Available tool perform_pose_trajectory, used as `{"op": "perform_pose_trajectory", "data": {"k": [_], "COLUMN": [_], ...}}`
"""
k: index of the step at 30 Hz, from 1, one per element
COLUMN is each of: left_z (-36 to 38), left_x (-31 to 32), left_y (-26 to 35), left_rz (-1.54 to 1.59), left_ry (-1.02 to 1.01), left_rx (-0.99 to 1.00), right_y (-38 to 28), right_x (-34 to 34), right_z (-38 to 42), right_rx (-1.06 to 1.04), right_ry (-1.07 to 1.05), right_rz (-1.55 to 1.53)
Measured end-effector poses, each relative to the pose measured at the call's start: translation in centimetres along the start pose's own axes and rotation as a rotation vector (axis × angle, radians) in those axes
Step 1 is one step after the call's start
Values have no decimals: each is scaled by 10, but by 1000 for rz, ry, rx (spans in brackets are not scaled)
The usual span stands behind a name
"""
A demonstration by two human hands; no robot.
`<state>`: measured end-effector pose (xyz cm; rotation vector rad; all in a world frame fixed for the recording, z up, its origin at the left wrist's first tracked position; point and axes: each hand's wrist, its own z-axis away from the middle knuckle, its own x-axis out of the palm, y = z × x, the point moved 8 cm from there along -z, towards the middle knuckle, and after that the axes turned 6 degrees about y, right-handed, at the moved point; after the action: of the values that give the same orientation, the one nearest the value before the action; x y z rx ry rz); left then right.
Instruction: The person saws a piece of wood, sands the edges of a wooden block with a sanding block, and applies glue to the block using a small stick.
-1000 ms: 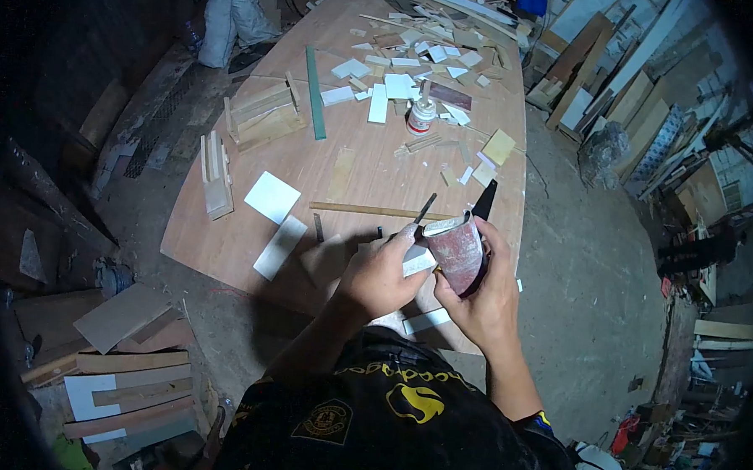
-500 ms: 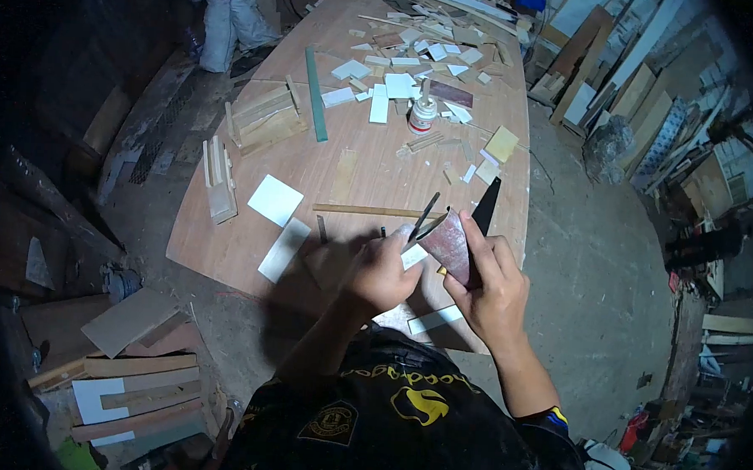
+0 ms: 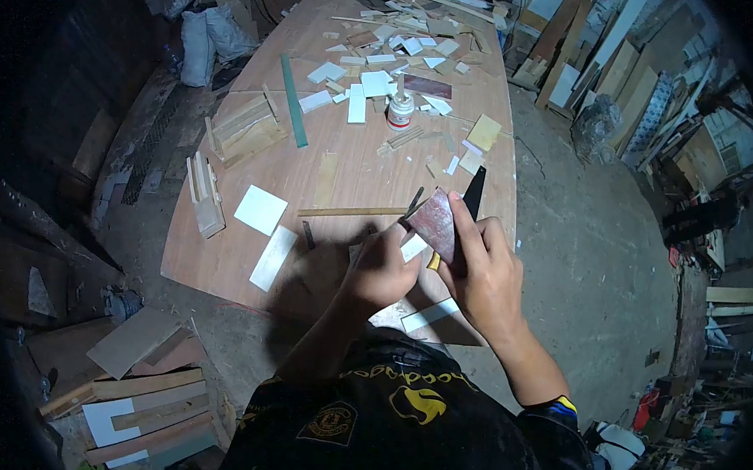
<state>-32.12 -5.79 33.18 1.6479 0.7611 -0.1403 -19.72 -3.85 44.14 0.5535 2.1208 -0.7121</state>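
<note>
Down over the near edge of the bench (image 3: 224,254), seen from the head camera, both hands work close together. The right hand (image 3: 484,277) has its grip clamped on a folded sheet of reddish sandpaper (image 3: 436,225), fingers on top and thumb beneath, so the rough face meets the small white piece (image 3: 413,247). The left hand (image 3: 383,273) has its grip closed on that white piece, pinching it low and tilting it up toward the paper, probably to keep an edge exposed for rubbing. Both things sit in the air just above the bench, not resting on it.

Just beyond the hands lie a thin wooden strip (image 3: 352,211) and a dark flat blade (image 3: 474,191). To the left are two white tiles (image 3: 261,210). Farther off stand a glue bottle (image 3: 400,108), a green strip (image 3: 293,99) and many white and wood offcuts. Around the plywood bench the room is a dim, cluttered workshop, with boards leaning along the right and scrap on the concrete floor (image 3: 594,244).
</note>
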Motion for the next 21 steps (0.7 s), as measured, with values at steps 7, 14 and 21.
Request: {"op": "perform_pose_trajectory", "data": {"k": [7, 14, 21], "left_z": [0, -15, -22], "left_x": [11, -8, -18], "left_y": [14, 18, 18], "left_rz": [49, 56, 53], "left_ry": [-51, -39, 24], "left_rx": [9, -97, 5], "right_y": [6, 5, -8], "right_x": [-4, -13, -15], "right_z": [-3, 2, -8], "right_rx": [26, 34, -31], "right_ry": [9, 20, 27], "right_rz": [11, -25, -46]}}
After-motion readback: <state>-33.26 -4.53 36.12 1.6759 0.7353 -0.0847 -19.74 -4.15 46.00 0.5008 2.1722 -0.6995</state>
